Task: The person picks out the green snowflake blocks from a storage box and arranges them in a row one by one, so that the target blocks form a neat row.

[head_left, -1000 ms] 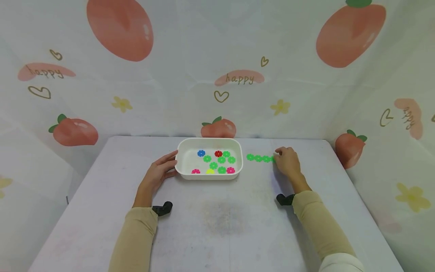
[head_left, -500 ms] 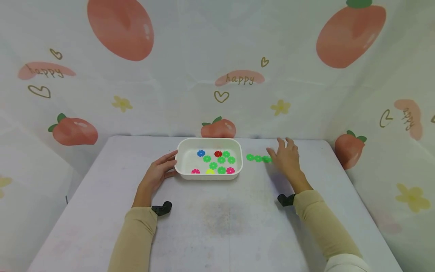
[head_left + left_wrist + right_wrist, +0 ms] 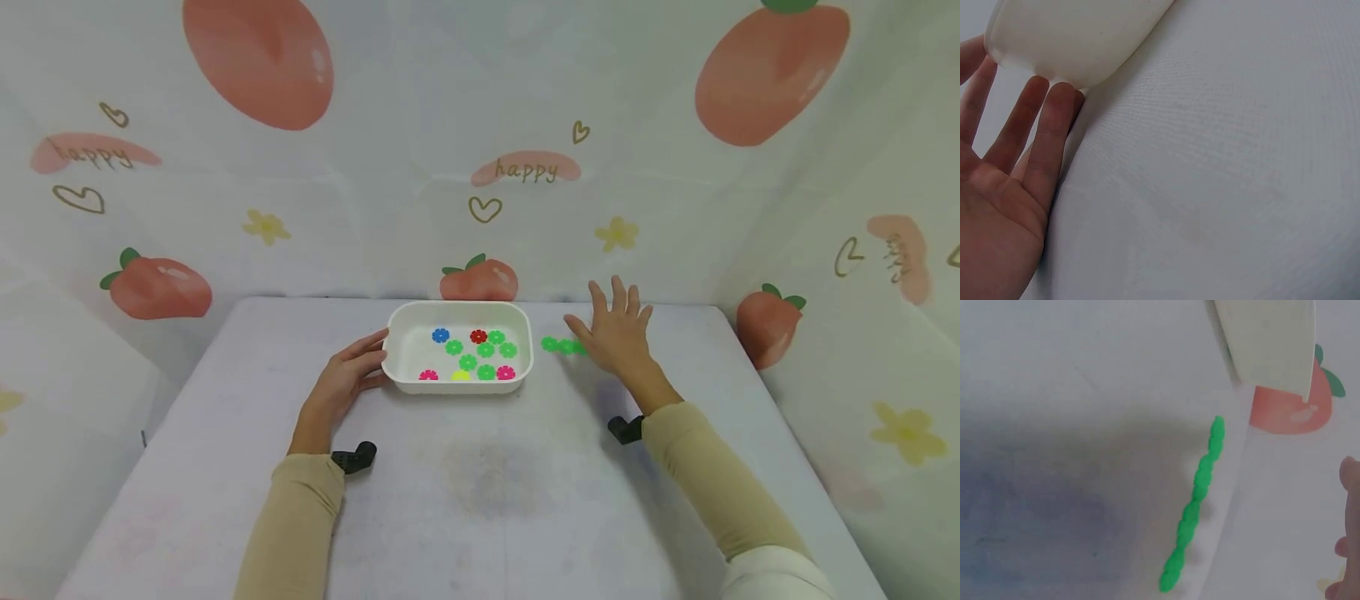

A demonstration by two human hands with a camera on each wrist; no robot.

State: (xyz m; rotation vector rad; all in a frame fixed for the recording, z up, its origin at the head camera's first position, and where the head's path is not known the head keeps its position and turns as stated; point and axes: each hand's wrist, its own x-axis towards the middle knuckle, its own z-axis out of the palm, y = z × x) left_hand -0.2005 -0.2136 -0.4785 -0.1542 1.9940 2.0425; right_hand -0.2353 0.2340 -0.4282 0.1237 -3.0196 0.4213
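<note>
A white tray sits toward the back of the table, holding several flower-shaped discs. Most of these are green; others are pink, red, blue and yellow. Against the tray's left side, my left hand rests with long, mostly straight fingers; in the left wrist view its fingertips touch the tray wall. To the right of the tray lies a row of linked green discs. My right hand hovers with spread fingers, holding nothing and hiding the row's right end in the head view.
Behind the white table hangs a pale curtain printed with peaches, hearts and yellow flowers. Black wrist-worn devices sit near both cuffs.
My right hand has come off the right end of the green disc row, lifted and spread its fingers, and shifted back over the row. My left hand stays at the tray.
</note>
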